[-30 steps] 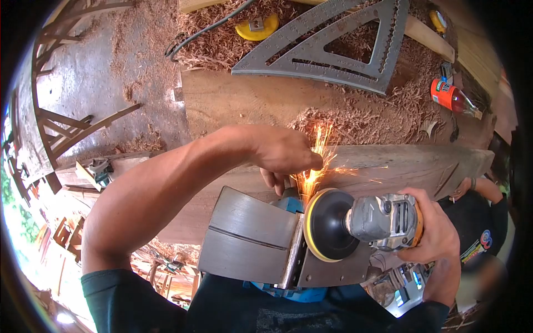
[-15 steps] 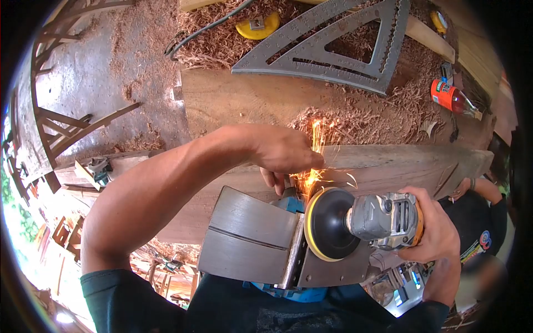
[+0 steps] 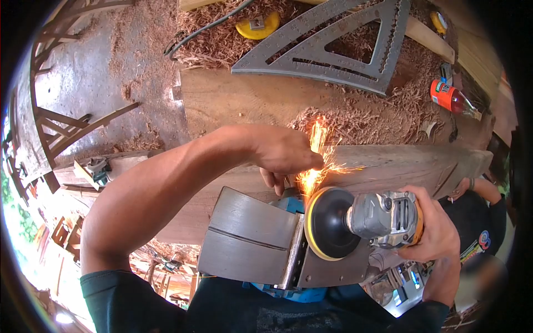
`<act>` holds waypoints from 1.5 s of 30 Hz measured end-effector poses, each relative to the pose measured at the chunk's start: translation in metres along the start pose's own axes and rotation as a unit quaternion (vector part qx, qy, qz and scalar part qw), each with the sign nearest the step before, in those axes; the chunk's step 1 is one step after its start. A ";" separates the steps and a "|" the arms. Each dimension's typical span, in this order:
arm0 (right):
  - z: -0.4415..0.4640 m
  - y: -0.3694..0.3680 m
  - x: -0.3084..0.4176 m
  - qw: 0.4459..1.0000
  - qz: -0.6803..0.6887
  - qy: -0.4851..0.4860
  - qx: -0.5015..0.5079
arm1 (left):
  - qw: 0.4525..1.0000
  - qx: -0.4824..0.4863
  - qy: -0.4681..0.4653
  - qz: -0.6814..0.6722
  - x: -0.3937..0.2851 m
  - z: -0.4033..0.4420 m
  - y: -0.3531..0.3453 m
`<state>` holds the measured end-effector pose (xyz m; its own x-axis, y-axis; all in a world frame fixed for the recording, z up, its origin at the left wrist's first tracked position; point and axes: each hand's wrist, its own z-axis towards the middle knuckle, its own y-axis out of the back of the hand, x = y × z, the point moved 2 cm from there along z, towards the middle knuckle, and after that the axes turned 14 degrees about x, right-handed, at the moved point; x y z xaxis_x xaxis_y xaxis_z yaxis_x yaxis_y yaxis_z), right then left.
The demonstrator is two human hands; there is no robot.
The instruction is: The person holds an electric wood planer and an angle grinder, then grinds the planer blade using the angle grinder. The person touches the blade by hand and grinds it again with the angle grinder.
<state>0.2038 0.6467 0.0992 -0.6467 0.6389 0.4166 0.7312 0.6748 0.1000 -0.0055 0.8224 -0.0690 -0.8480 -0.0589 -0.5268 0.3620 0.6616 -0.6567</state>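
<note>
My right hand (image 3: 430, 227) is wrapped around the body of an angle grinder (image 3: 383, 219). The grinder's black disc with a yellow rim (image 3: 333, 222) meets the metal edge at the middle of an upturned electric planer (image 3: 250, 236). Flat steel sole plates face up on the planer, with parts of its blue body showing at both ends. Bright sparks (image 3: 313, 172) spray away from the contact, right beside my left hand (image 3: 288, 155). The left fingers are curled closed at the planer's far end; what they grip is hidden.
Beyond the planer lies a long wooden plank (image 3: 400, 161). A metal speed square (image 3: 333, 47), a yellow piece (image 3: 258, 25), a cable (image 3: 214, 25) and a red-labelled bottle (image 3: 452, 97) rest among wood shavings. Another person (image 3: 472, 216) is at the right.
The spark spray has grown and fans out wider to the right. Both hands, the grinder and the planer stay in nearly the same place.
</note>
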 end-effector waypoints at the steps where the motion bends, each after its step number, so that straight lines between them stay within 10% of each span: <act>1: 0.000 0.000 0.000 1.000 0.002 0.007 -0.002 | 1.000 0.008 -0.002 -0.004 -0.003 -0.003 0.000; 45: -0.002 0.001 0.003 1.000 -0.014 -0.021 -0.009 | 1.000 0.018 -0.003 0.002 -0.002 -0.001 0.001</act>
<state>0.2030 0.6484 0.1024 -0.6756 0.6345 0.3755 0.7156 0.6868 0.1273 -0.0039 0.8234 -0.0680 -0.8447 -0.0609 -0.5318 0.3783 0.6348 -0.6737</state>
